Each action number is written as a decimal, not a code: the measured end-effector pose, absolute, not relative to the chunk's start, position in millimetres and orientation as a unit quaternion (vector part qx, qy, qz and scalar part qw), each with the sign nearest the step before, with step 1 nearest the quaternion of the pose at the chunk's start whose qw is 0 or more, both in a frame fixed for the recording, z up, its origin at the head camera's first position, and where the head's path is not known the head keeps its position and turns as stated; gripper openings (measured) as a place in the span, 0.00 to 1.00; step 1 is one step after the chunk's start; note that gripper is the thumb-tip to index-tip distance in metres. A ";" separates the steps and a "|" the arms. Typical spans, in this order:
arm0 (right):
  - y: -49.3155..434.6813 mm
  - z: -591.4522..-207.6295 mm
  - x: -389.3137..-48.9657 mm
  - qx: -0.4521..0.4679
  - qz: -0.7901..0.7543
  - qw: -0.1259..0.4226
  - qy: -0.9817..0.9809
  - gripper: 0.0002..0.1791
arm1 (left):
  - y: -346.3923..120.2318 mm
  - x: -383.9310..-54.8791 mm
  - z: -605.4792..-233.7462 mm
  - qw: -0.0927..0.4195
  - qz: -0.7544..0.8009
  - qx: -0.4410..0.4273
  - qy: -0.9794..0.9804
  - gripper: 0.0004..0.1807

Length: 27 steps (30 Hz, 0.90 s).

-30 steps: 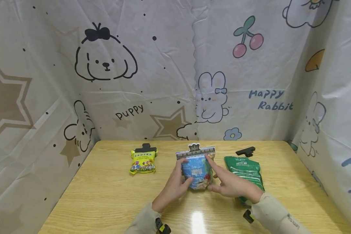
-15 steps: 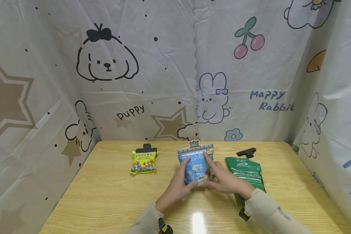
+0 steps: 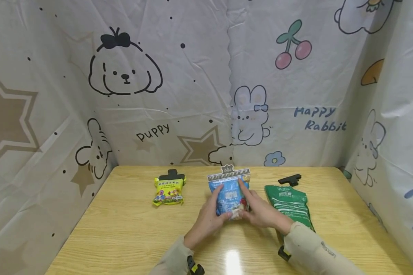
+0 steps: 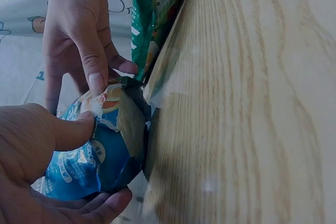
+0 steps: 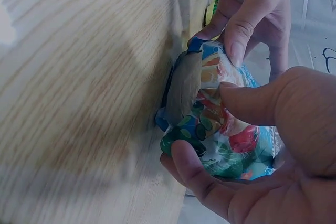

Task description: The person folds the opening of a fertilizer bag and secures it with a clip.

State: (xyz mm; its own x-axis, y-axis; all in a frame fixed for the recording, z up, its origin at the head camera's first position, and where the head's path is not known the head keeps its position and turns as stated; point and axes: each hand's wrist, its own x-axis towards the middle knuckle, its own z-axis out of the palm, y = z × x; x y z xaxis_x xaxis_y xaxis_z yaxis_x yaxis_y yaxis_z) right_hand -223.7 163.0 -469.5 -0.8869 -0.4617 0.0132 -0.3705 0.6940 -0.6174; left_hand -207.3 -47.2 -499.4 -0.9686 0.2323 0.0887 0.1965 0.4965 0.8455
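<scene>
A blue snack bag [image 3: 230, 195] sits between both hands at the middle of the table. Across its top edge runs a clip [image 3: 228, 173] with a piano-key pattern. My left hand [image 3: 208, 219] grips the bag's left side, its thumb on the lower front. On the right side my right hand [image 3: 261, 210] holds it in the same way, index finger up along the front. In the right wrist view the bag's bottom end [image 5: 210, 114] shows between the thumbs and fingers, just by the tabletop.
A yellow bag [image 3: 169, 191] with a black clip [image 3: 172, 174] on its top lies to the left. To the right lies a green bag [image 3: 289, 204], partly behind the right forearm. A loose black clip [image 3: 290, 179] lies behind it. Patterned cloth walls [image 3: 192, 76] enclose the table.
Both hands have closed in on the blue bag's sides, and the bag has tilted and shifted slightly. The right forearm has moved a little left. The other bags stay put.
</scene>
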 end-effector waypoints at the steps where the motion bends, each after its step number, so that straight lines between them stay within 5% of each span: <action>1: 162.6 -470.2 -224.3 -0.225 -0.322 0.069 0.917 0.59 | -47.0 -207.7 -499.3 0.017 0.485 0.123 0.865 0.50; 27: 153.4 -468.7 -243.1 -0.181 -0.350 0.125 0.910 0.50 | -47.4 -216.9 -496.4 -0.001 0.469 0.058 0.881 0.46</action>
State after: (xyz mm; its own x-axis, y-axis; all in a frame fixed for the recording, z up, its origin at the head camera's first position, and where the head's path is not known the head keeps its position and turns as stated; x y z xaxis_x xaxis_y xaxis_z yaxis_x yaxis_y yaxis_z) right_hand -243.1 153.4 -468.7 -0.9033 -0.4170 -0.1009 -0.2418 0.6891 -0.6831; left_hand -216.9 -47.4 -496.4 -0.9933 0.1010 0.0566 0.1033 0.5534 0.8265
